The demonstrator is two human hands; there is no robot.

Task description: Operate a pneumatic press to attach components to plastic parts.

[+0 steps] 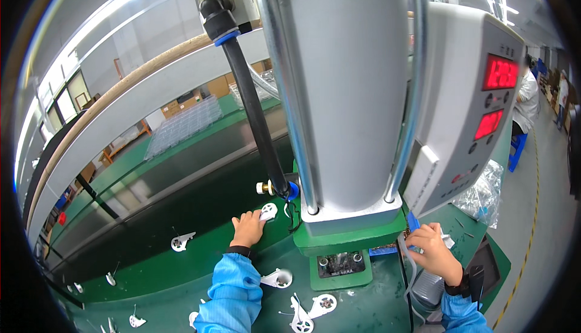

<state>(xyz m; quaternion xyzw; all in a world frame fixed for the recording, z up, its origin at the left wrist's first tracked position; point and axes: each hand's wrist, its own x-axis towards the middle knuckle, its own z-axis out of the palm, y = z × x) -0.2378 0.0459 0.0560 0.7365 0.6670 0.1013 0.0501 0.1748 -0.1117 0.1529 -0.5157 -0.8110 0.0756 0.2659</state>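
My left hand (248, 227) reaches forward in a blue sleeve and grips a small white plastic part (268, 212) next to the base of the grey press machine (339, 91). My right hand (433, 251), with a dark wristband, is curled at the machine's right side near a blue piece (413, 221) and small white bits; whether it grips something is hidden by the fingers. The green machine base (339, 242) stands between my two hands.
More white plastic parts lie on the green bench: one (181, 241) at the left, one (277, 278) by my sleeve, others (311, 309) near the front. A control box with red displays (484, 103) hangs at the right. A black hose (251, 103) runs down. Another person (526, 103) is far right.
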